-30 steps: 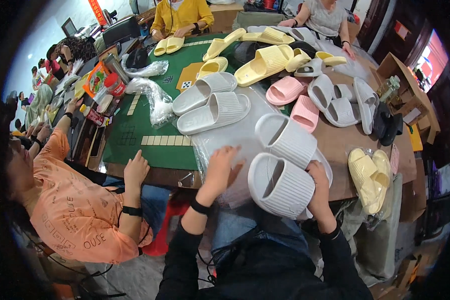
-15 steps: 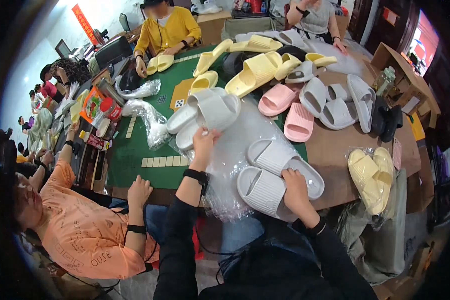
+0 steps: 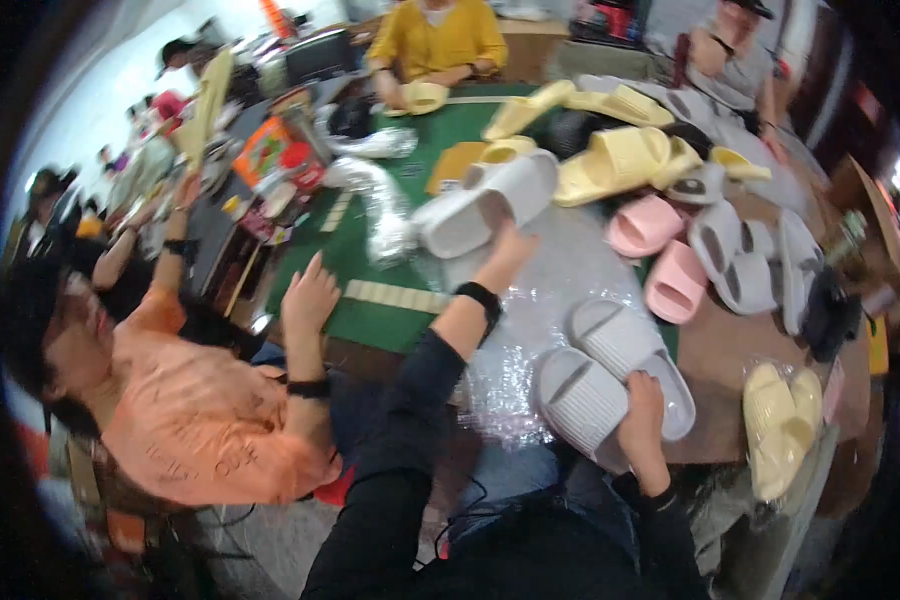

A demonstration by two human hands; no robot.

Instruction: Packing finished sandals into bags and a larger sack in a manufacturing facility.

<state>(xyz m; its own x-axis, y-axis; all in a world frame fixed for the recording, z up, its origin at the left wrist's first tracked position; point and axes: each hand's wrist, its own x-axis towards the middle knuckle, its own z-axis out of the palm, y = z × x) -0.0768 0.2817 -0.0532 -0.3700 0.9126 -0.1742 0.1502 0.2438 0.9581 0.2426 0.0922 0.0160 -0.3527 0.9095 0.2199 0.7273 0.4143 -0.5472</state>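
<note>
Moved since the earlier frame: far grey slippers point(image 3: 525, 188) have been shifted and bunched together; whole view has swung too.
Left hand point(image 3: 508, 248): blurred, apparently closed on the near side of that far pair, fingertips hidden.
Right hand point(image 3: 642, 430): curled round the heel side of the near grey slippers point(image 3: 582, 405).
Where they are: near pair at the front edge of the desk point(image 3: 760, 390), by the clear plastic sheet point(image 3: 515, 370); whether the far pair is lifted can't be told.
Foam feel: probably light, springy, hard to break.
Slick bit: sliding on plastic should be expected.
Best hold: soles pinched together at the heels; straps would likely squash.
</note>
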